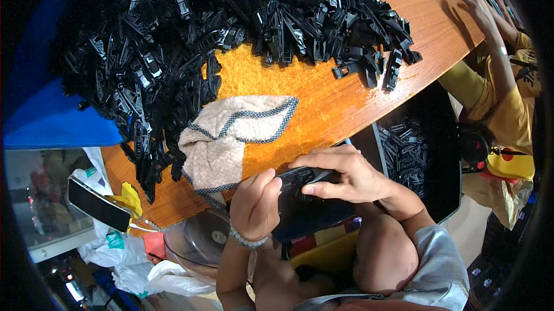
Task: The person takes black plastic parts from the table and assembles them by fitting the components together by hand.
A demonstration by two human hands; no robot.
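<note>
A black plastic part (297, 177), dark and hard to make out in detail, is held between both hands just beyond the table's near edge. My left hand (254, 204), a beaded bracelet at its wrist, is closed on the part's left end. On the other end, my right hand (349, 175) grips it with the thumb on the near side and the fingers over the far side. Close beyond the hands, a beige cloth (216, 161) with a dark checked border lies crumpled on the wooden table (329, 100).
A large heap of black plastic parts (248, 13) covers the far and left table. To the right stands a black bin (447, 187) of similar parts. A phone (99, 204) and a clear round tub (193, 241) are at lower left. Another person's hand (476, 8) rests at the far right.
</note>
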